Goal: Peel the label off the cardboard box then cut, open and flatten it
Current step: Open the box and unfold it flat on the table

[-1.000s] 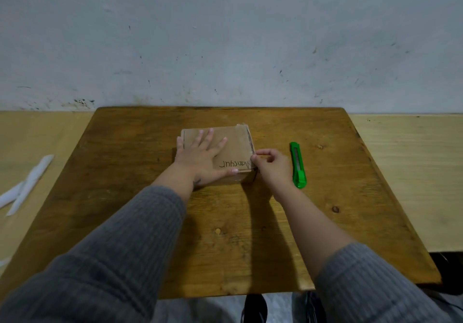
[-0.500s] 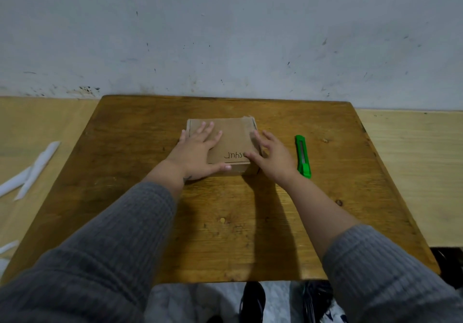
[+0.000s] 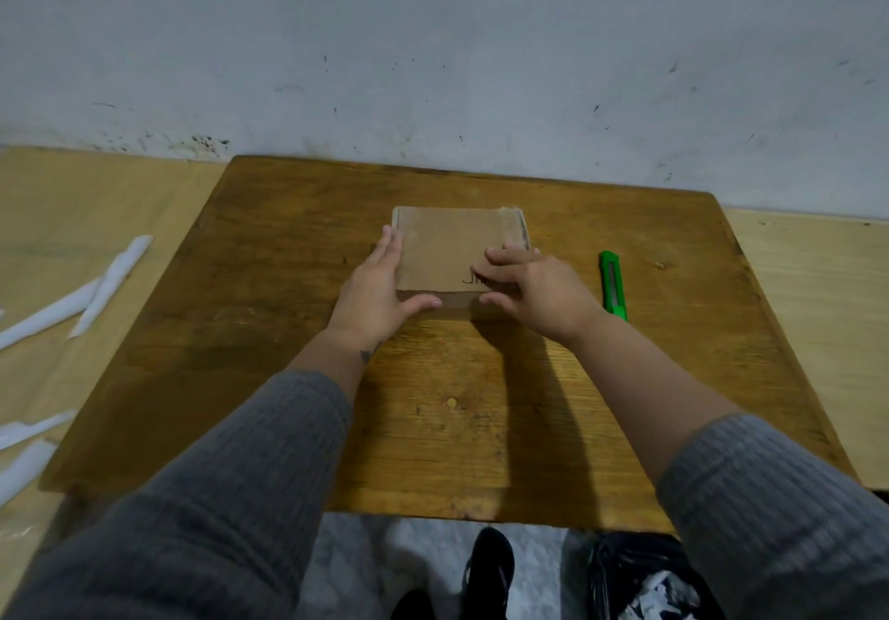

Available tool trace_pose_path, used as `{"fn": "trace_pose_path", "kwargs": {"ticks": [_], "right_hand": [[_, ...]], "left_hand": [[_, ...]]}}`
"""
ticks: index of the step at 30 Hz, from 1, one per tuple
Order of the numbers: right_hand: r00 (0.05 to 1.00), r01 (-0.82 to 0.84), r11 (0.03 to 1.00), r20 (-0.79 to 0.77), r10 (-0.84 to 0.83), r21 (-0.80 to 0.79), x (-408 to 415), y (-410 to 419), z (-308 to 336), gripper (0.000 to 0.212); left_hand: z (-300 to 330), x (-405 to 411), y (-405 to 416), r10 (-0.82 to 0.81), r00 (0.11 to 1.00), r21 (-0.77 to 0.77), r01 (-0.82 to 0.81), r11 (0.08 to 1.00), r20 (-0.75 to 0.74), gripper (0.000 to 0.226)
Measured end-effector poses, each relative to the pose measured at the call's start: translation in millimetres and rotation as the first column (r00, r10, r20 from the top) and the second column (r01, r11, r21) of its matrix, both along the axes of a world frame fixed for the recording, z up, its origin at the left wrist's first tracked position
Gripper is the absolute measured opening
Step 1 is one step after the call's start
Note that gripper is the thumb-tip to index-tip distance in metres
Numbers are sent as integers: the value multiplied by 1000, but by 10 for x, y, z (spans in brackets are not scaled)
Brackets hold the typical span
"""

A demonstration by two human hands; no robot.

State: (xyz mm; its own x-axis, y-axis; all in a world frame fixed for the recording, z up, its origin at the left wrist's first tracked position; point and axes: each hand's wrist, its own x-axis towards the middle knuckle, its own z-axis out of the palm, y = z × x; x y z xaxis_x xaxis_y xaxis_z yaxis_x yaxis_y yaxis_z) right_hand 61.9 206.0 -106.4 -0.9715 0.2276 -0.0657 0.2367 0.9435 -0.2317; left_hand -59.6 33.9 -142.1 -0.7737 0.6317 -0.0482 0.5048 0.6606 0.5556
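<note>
A small brown cardboard box (image 3: pixel 447 254) lies flat in the middle of the wooden table (image 3: pixel 288 282), with black handwriting on its top, partly covered. My left hand (image 3: pixel 375 292) clasps the box's left side, fingers along the left edge and thumb on the front face. My right hand (image 3: pixel 539 292) rests on the near right corner, fingers over the writing, thumb pressed on the front face. No label is visible on the top. A green utility knife (image 3: pixel 613 285) lies on the table just right of my right hand.
White paper strips (image 3: pixel 96 287) lie on the pale surface left of the table. A wall stands right behind the table. Below the near edge are a black bag with crumpled paper (image 3: pixel 644 581) and a dark shoe (image 3: pixel 486 566).
My left hand slid off the box top to its left side. My right hand moved from the right corner onto the top, over the writing.
</note>
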Motion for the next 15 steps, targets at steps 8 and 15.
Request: {"fn": "trace_pose_path", "kwargs": {"ticks": [8,15], "right_hand": [[997,-57,997,-49,59,47,31,-2,-19,38],[933,-52,997,-360,26,-62,-17,98,102,29]], "left_hand": [[-18,-10,-29,27,997,105,-34,994,66,113],[17,18,-49,55,985,197,-88,976,166,114]]}}
